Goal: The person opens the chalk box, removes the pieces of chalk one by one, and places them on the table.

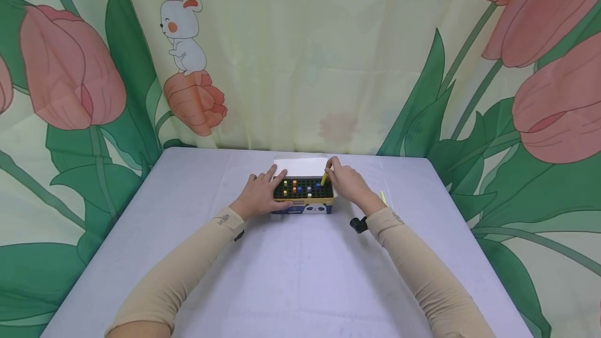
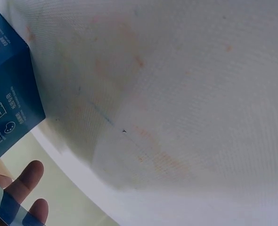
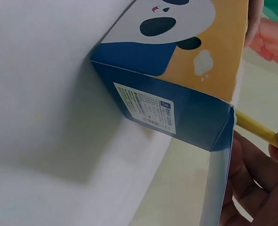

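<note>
A small box point(image 1: 302, 207) with a panda picture stands with its white lid raised at the back; its black holder shows several coloured pen ends in its holes. My right hand point(image 1: 346, 180) pinches a yellow pen point(image 1: 324, 178), tilted, its lower end at the box's right part. In the right wrist view the yellow pen point(image 3: 256, 128) goes behind the box's top edge. My left hand point(image 1: 261, 193) rests against the box's left side, fingers spread, thumb along the front. The left wrist view shows fingers point(image 2: 25, 181) beside the blue box side point(image 2: 12, 103).
Another yellow pen point(image 1: 383, 197) lies on the white-covered table point(image 1: 291, 286), partly behind the right wrist. A curtain point(image 1: 300, 67) with tulips and a rabbit hangs behind the table. A black device point(image 1: 359, 225) is at the right wrist.
</note>
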The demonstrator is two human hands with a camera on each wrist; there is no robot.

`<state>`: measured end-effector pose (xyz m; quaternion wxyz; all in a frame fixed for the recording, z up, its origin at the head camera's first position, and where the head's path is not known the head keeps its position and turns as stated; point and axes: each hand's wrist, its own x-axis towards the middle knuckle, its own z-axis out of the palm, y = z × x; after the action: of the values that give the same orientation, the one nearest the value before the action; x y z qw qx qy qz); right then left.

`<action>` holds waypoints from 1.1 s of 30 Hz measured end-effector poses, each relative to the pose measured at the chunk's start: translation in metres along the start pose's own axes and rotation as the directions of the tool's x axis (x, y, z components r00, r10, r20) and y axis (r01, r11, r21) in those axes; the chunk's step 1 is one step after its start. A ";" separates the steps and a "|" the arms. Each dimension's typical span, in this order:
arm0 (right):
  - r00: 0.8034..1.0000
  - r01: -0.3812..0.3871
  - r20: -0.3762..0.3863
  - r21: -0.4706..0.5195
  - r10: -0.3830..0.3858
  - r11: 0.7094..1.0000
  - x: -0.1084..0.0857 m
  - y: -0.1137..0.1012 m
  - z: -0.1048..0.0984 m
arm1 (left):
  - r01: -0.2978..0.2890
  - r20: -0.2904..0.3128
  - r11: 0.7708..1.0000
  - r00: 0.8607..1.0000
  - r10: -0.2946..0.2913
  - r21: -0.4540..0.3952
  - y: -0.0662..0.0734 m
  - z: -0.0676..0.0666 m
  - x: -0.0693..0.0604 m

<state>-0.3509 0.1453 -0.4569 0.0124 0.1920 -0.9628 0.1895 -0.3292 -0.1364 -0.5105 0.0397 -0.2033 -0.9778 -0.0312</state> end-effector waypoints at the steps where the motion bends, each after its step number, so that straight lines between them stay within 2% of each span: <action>1: 1.000 -0.007 -0.005 0.022 0.007 1.000 0.000 0.000 -0.001 | 0.000 0.000 1.000 1.000 0.000 0.001 0.000 0.000 0.000; 5: 0.999 -0.021 -0.037 0.089 0.025 0.996 0.001 0.002 -0.010 | -0.002 0.001 1.000 1.000 0.002 0.011 0.000 0.000 0.001; 11: 0.996 -0.019 -0.080 0.122 0.029 0.992 0.004 0.008 -0.024 | -0.004 0.004 1.000 1.000 0.004 0.013 0.000 -0.001 0.001; 16: 0.996 -0.017 -0.088 0.164 0.032 0.986 0.003 0.012 -0.032 | 0.000 0.009 1.000 1.000 0.000 -0.005 0.000 -0.001 0.000; 23: 0.994 -0.031 -0.094 0.165 0.047 0.986 0.002 0.019 -0.037 | 0.006 0.002 1.000 1.000 -0.006 -0.013 0.000 0.000 -0.001; 33: 0.983 -0.014 -0.177 0.184 0.047 0.983 -0.002 0.032 -0.051 | 0.005 -0.005 1.000 1.000 -0.005 -0.011 0.000 0.003 0.001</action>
<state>-0.3638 0.1916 -0.4213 0.0794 0.1596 -0.9392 0.2933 -0.3304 -0.1360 -0.5133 0.0407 -0.2008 -0.9781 -0.0373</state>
